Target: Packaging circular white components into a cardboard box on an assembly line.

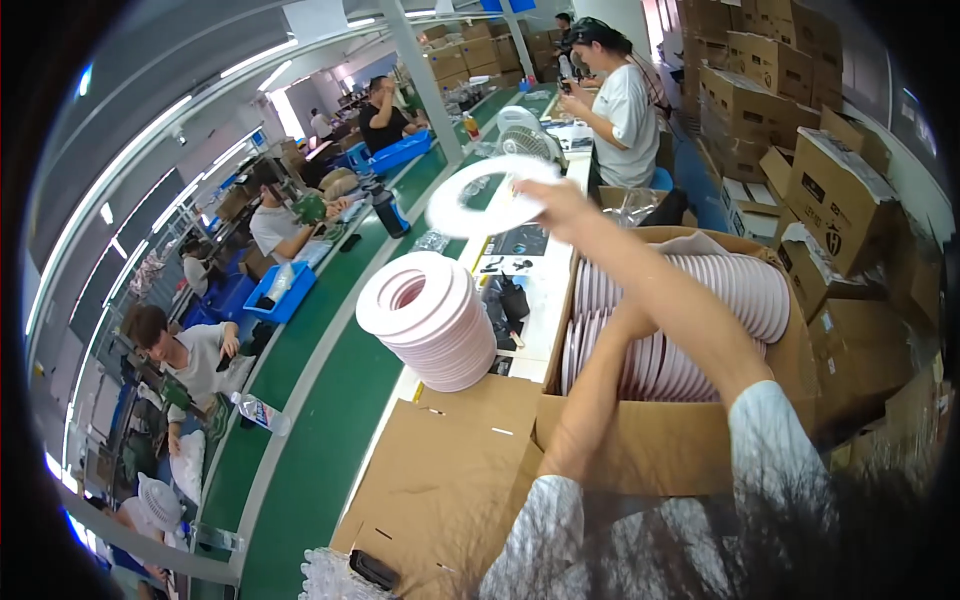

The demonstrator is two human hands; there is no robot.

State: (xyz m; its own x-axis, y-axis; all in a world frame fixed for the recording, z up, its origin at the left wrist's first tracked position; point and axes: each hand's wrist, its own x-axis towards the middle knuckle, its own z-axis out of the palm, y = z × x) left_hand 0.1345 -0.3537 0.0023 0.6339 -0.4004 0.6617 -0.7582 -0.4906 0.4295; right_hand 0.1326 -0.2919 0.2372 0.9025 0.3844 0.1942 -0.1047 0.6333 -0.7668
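My right hand [555, 205] is closed on the edge of a flat white ring [458, 212], smeared by motion, and holds it up above the table. To its lower left stands a tall stack of white-pink rings [425, 320], with a hole showing through the top one. My left hand [634, 318] is over the open cardboard box [600, 440], crossed by my right forearm, and its fingers are hidden. Inside the box, similar rings [745, 295] stand on edge in rows, packed close together.
A long green conveyor belt [325, 400] runs along the left, with a blue bin [285, 290] and people seated beyond it. A small fan [525, 135] and a standing person [625, 110] are ahead. Cardboard cartons [840, 200] pile up on the right.
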